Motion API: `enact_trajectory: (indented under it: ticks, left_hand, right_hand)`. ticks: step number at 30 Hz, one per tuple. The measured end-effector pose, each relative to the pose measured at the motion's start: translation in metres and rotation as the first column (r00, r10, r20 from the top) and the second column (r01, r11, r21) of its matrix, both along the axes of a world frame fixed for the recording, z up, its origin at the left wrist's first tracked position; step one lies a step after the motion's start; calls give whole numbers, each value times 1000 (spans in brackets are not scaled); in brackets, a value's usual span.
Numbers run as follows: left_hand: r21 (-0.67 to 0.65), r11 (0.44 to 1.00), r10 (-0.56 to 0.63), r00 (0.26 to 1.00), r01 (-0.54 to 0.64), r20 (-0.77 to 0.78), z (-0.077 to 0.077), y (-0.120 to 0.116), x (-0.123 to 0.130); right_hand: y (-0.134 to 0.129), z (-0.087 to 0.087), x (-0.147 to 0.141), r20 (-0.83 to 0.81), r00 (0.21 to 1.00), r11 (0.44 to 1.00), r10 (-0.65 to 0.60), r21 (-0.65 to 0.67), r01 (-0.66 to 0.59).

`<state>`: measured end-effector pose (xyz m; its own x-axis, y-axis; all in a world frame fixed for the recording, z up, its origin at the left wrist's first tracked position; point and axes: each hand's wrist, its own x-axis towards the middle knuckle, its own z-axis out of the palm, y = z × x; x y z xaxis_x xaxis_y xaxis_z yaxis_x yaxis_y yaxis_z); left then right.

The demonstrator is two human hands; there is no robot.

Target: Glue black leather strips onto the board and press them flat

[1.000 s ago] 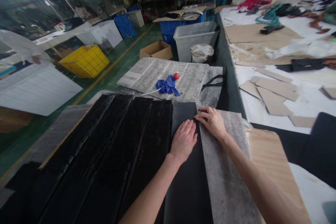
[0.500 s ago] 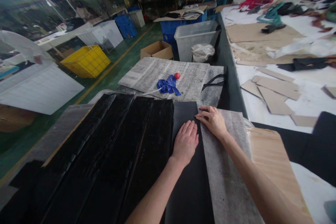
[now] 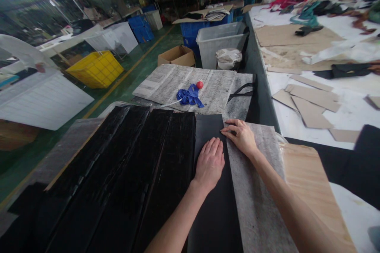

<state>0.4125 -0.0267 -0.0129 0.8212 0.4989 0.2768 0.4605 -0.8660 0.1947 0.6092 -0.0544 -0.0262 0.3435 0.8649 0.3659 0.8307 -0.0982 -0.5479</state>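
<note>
A long matte black strip [image 3: 215,205] lies lengthwise in front of me on a grey, speckled board [image 3: 255,189]. My left hand [image 3: 209,162] rests flat on the strip, fingers stretched out and close together. At the strip's right edge, near its far end, my right hand [image 3: 241,136] has thumb and fingertips pinched on the edge. Left of the strip, several glossy black strips [image 3: 175,158] lie side by side. Whether the fingertips lift the edge is too small to tell.
Beyond the strips, a blue cloth [image 3: 190,97] and a red ball [image 3: 199,85] lie on another speckled board [image 3: 160,79]. A wooden board [image 3: 311,182] is at right, beside a white table [image 3: 285,106] with cardboard pieces [image 3: 314,112]. Bins [image 3: 219,39] stand behind.
My left hand has slid very slightly toward me along the strip. The right hand keeps its pinch at the edge, and the view has shifted a little.
</note>
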Motion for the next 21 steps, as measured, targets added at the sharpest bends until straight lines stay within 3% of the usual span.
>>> enact_trajectory:
  ticks: [7, 21]
  left_hand:
    - [28, 999, 45, 995, -42, -85, 4, 11, -5]
    - [25, 998, 58, 994, -56, -94, 1, -5, -16]
  right_hand:
    - [0, 0, 0, -2, 1000, 1000, 2, -1, -2]
    - [0, -1, 0, -25, 1000, 1000, 0, 12, 0]
